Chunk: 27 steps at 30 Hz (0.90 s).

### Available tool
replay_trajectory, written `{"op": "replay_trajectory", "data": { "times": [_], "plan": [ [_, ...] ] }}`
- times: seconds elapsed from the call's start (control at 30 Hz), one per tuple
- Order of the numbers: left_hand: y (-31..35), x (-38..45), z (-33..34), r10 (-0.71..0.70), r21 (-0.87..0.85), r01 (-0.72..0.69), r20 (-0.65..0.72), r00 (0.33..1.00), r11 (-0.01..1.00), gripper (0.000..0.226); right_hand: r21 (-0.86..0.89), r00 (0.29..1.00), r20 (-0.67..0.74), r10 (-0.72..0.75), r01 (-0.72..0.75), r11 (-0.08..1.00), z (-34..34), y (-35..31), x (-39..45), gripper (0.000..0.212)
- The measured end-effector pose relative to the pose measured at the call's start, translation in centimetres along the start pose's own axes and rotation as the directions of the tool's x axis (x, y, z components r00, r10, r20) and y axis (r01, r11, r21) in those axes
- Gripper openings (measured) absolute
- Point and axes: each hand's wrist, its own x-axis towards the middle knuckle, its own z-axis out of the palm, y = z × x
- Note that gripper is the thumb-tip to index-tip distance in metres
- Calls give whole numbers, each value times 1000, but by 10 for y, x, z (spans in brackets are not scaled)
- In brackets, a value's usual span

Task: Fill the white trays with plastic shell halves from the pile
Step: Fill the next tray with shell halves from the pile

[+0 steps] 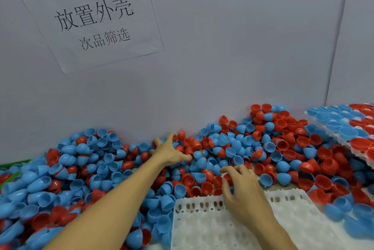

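While the left hand (169, 152) spreads its fingers on the glossy shell pile (105, 160), the right hand (240, 187) curls, maybe pinching one, over the holey white tray (204, 227).

Empty tray (202, 227) before the shell pile (105, 168), filled tray (348, 128) at right, wall sign (91, 19) behind.

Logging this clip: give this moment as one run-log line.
left hand: spread on shell pile | right hand: fingers curled among shells | near tray: empty | far tray: filled
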Motion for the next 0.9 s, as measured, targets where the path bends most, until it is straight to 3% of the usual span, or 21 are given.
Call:
{"op": "replay_trajectory", "data": {
  "times": [0.1, 0.33, 0.47, 0.57, 0.63, 0.73, 0.9],
  "plan": [
    [-1, -4, 12, -17, 49, 20, -74, 997, 999, 112, -5, 1000, 7, -1, 1, 1000, 0, 0, 0, 26],
    [-10, -2, 12, -3, -52, -7, -176, 984, 999, 81, -5, 1000, 19, 3, -3, 1000, -1, -2, 0, 25],
    [-13, -6, 11, 80, 90, -64, -188, 979, 994, 84, -4, 999, 31, 12, -12, 1000, -2, -3, 0, 26],
    [-13, -5, 0, 60, -173, -102, -232, 971, 980, 55, -4, 999, 33, 11, -11, 1000, -3, -3, 0, 25],
    [-14, -6, -11, 23, -448, -163, -301, 953, 879, 37, -3, 999, 34, 15, -15, 1000, -3, -3, 0, 25],
    [-15, -19, -32, -79, -820, -174, -256, 963, 545, 27, -1, 999, 34, 23, -23, 1000, -4, -4, 0, 26],
    [-20, -57, -46, -78, -993, -117, -117, 990, 17, 17, 16, 999, 29, 24, -25, 1000, -7, -6, 0, 27]
  ]
}}
